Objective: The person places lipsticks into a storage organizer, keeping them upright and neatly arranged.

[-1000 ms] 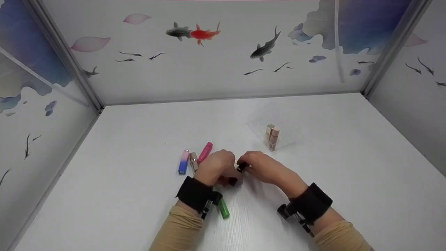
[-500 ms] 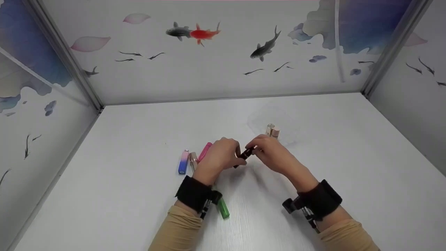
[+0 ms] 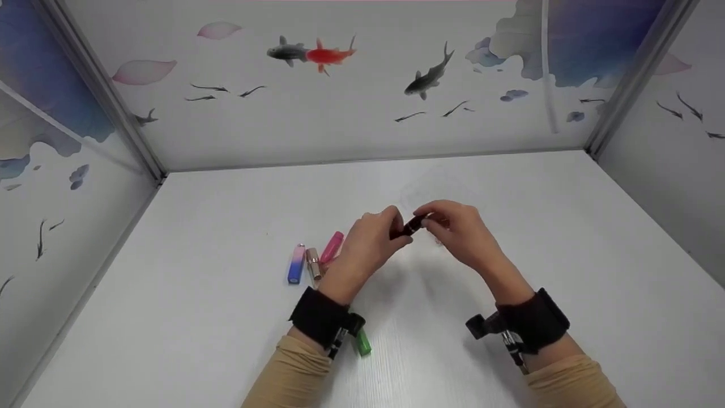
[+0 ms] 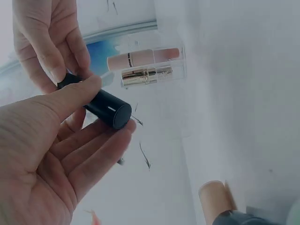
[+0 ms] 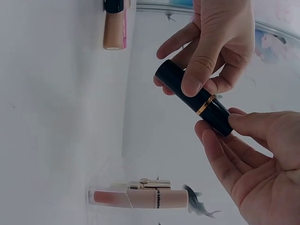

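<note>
1. Blue-and-pink tube [image 3: 296, 264]: lies on the white surface [image 3: 226, 226], farthest to the left of the black lipstick.
2. Gold-and-beige lipstick [image 3: 313, 264]: just beside that tube, also left of the black lipstick.
3. Pink tube [image 3: 332, 246]: left of the black lipstick, slanted, its near end close to the gold-and-beige one.
4. Left hand [image 3: 368, 243]: partly closed, thumb and fingers pinching the left end of the black lipstick.
5. Green tube [image 3: 363, 343]: on the person's side of the black lipstick and to its left, partly covered by the left wrist.
6. Black lipstick [image 5: 196, 103]: held up off the surface between the two hands, tilted, its gold ring nearer the right hand's fingertips.
7. Right hand [image 3: 465, 233]: partly closed, thumb and fingertips pinching the right end of the black lipstick.
8. Pale pink tube [image 5: 171, 198] and shiny gold tube [image 4: 145, 76]: side by side near the black lipstick, mostly hidden by the right hand in the head view.
9. Clear plastic [image 3: 433, 184]: beyond the black lipstick, its outline faint.
</note>
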`<state>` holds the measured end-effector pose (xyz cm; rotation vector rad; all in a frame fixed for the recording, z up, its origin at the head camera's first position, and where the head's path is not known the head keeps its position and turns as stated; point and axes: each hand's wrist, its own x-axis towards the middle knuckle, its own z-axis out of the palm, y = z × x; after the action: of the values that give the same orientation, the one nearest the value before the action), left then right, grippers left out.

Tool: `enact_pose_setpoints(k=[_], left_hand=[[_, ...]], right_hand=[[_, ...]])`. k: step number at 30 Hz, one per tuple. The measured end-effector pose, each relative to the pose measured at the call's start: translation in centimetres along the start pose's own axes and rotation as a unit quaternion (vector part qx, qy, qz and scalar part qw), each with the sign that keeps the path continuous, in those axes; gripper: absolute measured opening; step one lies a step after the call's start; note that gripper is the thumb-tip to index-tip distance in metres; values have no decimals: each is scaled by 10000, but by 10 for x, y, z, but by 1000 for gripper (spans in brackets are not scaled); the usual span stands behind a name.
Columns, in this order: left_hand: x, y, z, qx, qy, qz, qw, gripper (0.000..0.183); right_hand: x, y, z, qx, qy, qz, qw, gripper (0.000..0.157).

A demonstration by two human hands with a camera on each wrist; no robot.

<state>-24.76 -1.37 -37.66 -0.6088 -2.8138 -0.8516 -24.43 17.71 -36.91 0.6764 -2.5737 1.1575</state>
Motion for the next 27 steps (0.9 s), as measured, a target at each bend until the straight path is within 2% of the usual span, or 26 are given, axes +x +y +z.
enact_pose_setpoints(k=[4,8,13,21,27], left_hand=[[1,6,3,-147,376,521,9978,15],[2,12,6,-50,521,820,9953,19],[3,22,8,-22,495,1132,9923,30],[7,34,16,-727,349,1411,9867,46],[9,37,20,-954,337,1538,9829,52]], right_hand=[[0,-1,-9,13,288,50,9996,21],[0,-2,-17,80,577,169,9982,22],[0,-3,-26,52,935,281,9952,24],[-2,-2,-35,-188,1389,134,9900,24],[-2,0,-37,-364,1566,25,9870,23]])
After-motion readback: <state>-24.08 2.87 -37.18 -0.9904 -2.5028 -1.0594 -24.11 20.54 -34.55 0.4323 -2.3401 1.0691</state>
